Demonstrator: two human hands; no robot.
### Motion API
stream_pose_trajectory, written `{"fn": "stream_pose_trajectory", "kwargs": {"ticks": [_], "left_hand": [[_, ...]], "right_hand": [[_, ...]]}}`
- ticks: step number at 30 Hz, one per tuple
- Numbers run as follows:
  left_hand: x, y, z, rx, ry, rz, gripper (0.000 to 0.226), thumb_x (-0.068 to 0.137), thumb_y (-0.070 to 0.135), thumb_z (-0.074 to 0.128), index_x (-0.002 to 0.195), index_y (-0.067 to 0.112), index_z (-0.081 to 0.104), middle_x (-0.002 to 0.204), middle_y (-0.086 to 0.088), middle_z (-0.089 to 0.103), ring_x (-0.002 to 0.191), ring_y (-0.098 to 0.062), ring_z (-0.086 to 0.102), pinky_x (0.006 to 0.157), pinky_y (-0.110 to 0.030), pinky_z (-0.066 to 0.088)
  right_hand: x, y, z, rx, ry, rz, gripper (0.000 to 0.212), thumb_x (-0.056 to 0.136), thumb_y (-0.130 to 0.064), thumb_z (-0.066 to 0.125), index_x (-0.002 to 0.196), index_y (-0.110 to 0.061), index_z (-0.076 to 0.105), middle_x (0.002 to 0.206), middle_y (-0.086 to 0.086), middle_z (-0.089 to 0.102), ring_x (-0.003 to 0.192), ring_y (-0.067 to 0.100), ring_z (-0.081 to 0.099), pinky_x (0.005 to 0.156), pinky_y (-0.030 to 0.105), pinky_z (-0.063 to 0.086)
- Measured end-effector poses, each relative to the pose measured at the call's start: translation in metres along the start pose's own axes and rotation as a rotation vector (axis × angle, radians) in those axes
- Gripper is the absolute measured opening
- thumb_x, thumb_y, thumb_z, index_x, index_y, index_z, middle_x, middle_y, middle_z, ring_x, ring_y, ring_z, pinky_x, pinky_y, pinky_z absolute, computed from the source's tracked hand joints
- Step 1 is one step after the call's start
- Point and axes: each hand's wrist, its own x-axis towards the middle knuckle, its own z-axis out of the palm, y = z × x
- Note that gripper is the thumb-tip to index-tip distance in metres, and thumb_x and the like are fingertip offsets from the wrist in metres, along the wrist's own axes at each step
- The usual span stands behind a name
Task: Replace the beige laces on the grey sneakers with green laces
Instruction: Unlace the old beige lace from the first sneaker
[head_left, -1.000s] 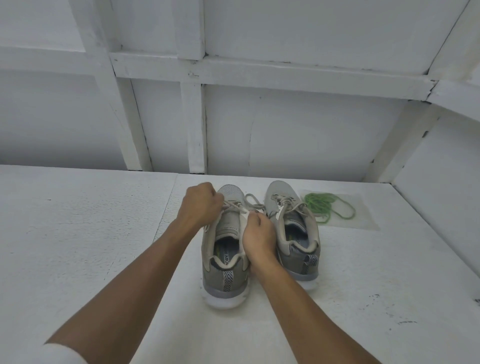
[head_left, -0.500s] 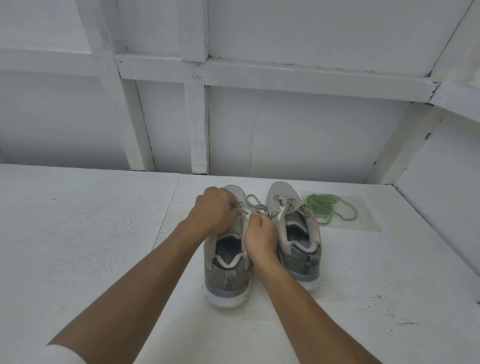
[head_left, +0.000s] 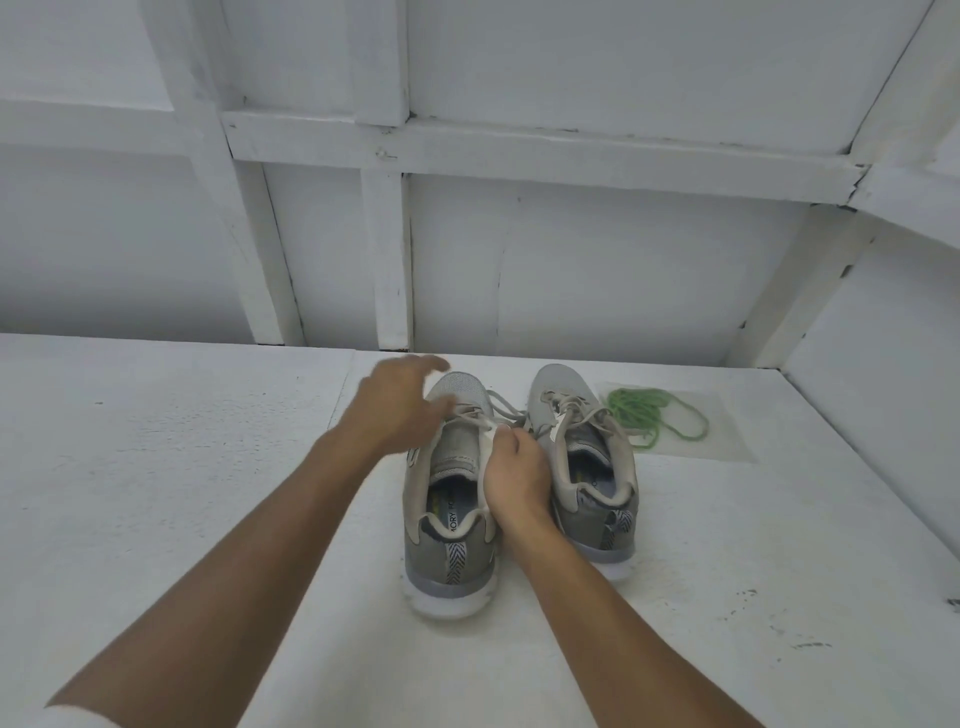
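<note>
On the white surface, the right hand pinches the nearer grey sneaker's beige lace while the blurred left hand hovers over its toe, fingers spread.

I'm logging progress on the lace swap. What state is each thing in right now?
Left hand: open, fingers spread over the toe, blurred.
Right hand: pinching the beige lace at the eyelets.
Nearer sneaker: upright, beige lace in, ends loose.
Farther sneaker: upright, beige-laced.
Green laces: loose bundle, untouched, on a clear sheet.
</note>
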Motion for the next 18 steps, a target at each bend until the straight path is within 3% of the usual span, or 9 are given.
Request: {"fn": "stream_pose_trajectory", "kwargs": {"ticks": [3, 7, 14, 18], "left_hand": [[-0.005, 0.015, 0.016, 0.062, -0.155, 0.072, 0.033, 0.089, 0.044, 0.061, 0.117, 0.028, 0.065, 0.118, 0.007, 0.066, 0.113, -0.018, 0.057, 0.099, -0.040, 0.043], [-0.003, 0.019, 0.018, 0.130, -0.177, 0.075, 0.016, 0.091, 0.030, 0.058, 0.101, 0.031, 0.070, 0.106, 0.008, 0.069, 0.106, -0.018, 0.059, 0.095, -0.040, 0.044], [0.016, -0.014, -0.037, -0.044, 0.240, -0.109, 0.019, 0.090, 0.016, 0.057, 0.099, 0.020, 0.074, 0.100, -0.003, 0.072, 0.090, -0.023, 0.065, 0.081, -0.032, 0.053], [0.012, -0.010, -0.032, 0.031, 0.172, -0.082, 0.025, 0.090, 0.020, 0.061, 0.114, 0.020, 0.068, 0.117, -0.006, 0.065, 0.106, -0.025, 0.059, 0.090, -0.036, 0.048]], "right_hand": [[0.000, -0.001, -0.001, -0.006, -0.004, -0.010, 0.025, 0.102, -0.023, 0.035, 0.088, -0.013, 0.054, 0.091, 0.007, 0.058, 0.086, 0.024, 0.053, 0.073, 0.030, 0.036], [0.000, 0.000, -0.001, -0.005, -0.003, -0.014, 0.026, 0.101, -0.023, 0.035, 0.087, -0.013, 0.054, 0.090, 0.007, 0.058, 0.086, 0.024, 0.053, 0.073, 0.030, 0.036], [-0.001, 0.000, 0.000, 0.001, 0.006, -0.001, 0.028, 0.101, -0.024, 0.035, 0.094, -0.012, 0.058, 0.101, 0.013, 0.063, 0.093, 0.028, 0.055, 0.077, 0.033, 0.039], [-0.001, -0.001, -0.001, 0.002, -0.002, -0.003, 0.028, 0.102, -0.025, 0.034, 0.096, -0.012, 0.058, 0.097, 0.009, 0.061, 0.091, 0.026, 0.054, 0.076, 0.031, 0.037]]}}
